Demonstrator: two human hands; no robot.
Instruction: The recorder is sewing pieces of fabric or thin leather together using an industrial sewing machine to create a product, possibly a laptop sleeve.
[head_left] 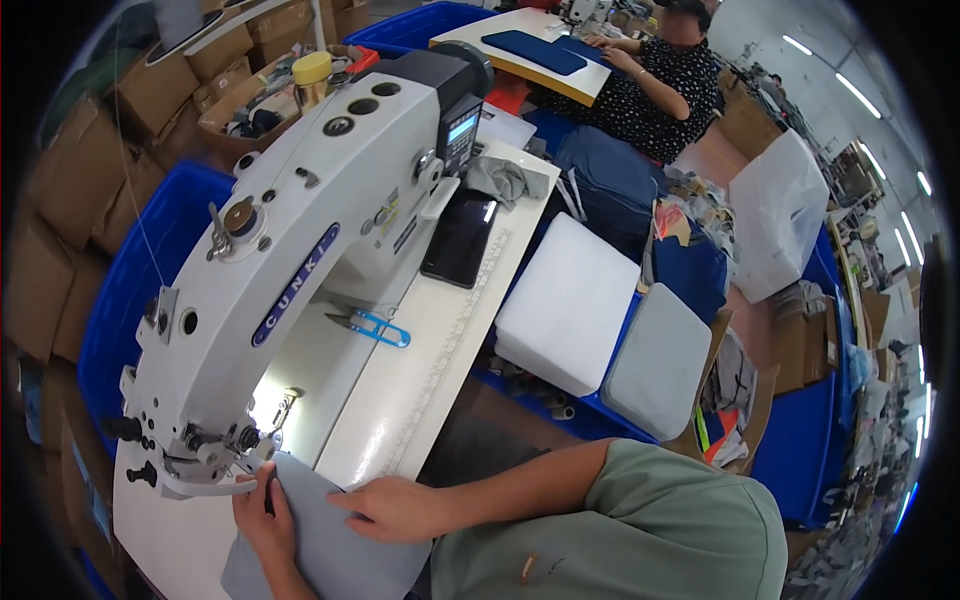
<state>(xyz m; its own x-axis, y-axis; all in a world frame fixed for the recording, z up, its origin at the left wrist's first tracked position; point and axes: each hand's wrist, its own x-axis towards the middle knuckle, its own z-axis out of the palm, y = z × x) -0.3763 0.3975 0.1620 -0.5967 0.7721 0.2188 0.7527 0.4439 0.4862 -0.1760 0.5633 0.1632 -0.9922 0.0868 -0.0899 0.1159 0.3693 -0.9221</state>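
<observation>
A white industrial sewing machine (260,240) fills the left, its needle area lit. A grey fabric piece (340,560) lies under the needle area and extends off the worktop (390,400). My left hand (265,515) grips the fabric beside the presser foot, fingers bent. My right hand (390,510) rests on the fabric to the right, index finger extended and thumb apart, the others curled. Blue thread snips (385,330) lie on the machine bed. A black phone (460,235) and a crumpled grey cloth (505,180) are farther back.
Blue bins (120,250) and cardboard boxes (175,85) line the left. Right of my worktop are stacked white (565,300) and grey pads (655,365), dark bundles (610,185) and scrap boxes. A co-worker (660,105) sits at a table (470,35) behind, hands near navy pieces.
</observation>
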